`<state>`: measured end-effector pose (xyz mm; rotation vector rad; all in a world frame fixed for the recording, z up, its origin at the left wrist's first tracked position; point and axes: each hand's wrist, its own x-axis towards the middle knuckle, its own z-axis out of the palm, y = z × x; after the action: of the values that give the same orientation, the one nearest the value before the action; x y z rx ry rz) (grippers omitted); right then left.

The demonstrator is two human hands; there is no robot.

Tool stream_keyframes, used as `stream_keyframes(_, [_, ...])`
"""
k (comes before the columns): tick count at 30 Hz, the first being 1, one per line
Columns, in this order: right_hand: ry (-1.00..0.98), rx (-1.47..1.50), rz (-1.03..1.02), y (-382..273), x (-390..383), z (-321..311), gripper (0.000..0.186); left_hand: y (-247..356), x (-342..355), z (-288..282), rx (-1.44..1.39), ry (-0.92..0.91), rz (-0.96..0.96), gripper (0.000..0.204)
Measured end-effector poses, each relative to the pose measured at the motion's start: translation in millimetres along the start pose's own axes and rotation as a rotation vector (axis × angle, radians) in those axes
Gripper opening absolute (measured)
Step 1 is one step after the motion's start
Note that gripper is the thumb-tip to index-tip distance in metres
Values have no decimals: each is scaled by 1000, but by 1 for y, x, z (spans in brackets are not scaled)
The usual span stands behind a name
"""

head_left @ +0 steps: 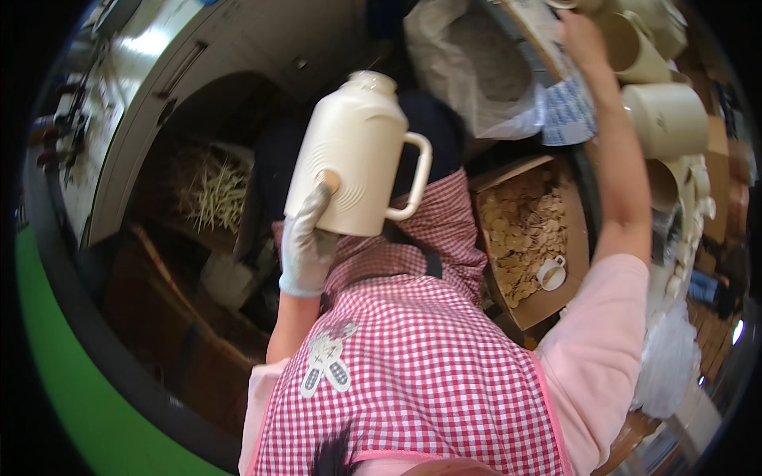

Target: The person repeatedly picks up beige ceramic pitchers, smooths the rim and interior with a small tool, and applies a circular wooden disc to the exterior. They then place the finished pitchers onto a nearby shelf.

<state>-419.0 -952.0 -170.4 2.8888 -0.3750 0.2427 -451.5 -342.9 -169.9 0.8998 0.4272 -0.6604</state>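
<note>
A cream plastic jug (349, 151) with a ribbed side and a loop handle stands out in front of my lap, its narrow neck tilted up and away. My left hand (305, 246), in a pale glove, is closed on its lower left side; a tan bare fingertip or finger cover presses the ribbed wall. The hand's other fingers are hidden behind the jug. At the upper right, my bare right hand (582, 38) reaches out beside cream jug bodies (633, 49). Its fingers lie by a small pale piece at the frame's edge, and their grip is not clear.
A cardboard box (540, 316) of tan flat pieces, with a white cup-like part (552, 274), sits right of my lap. Beyond it stands a clear plastic bag (432, 59). Pale strips (214, 190) lie left under a grey machine table (131, 103). Another cream container (667, 120) is far right.
</note>
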Motion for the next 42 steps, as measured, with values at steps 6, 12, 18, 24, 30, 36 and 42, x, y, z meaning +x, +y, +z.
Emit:
stream_keyframes(6, [78, 565, 192, -90, -35, -72, 28, 11, -9, 14, 18, -150, -2, 45])
stream_keyframes(12, [-696, 1827, 316, -290, -170, -179, 37, 2, -8, 6, 50, -169, 29, 42])
stream_keyframes(18, [-579, 1541, 154, -368, -209, -172, 47, -7, -11, -12, 229, -306, 172, 39])
stream_keyframes(24, [-515, 1454, 115, -368, -217, -168, 45, -8, -18, -7, 100, -379, 183, 39])
stream_keyframes(30, [-207, 981, -107, -387, -222, -159, 55, -17, -9, -20, 434, -236, 378, 40])
stream_keyframes(36, [-405, 1601, 54, -357, -203, -161, 45, -7, -13, -9, 357, -241, 223, 44])
stream_keyframes(42, [-196, 1943, 701, -272, -164, -140, 76, 17, -48, 10, 289, -303, 252, 58])
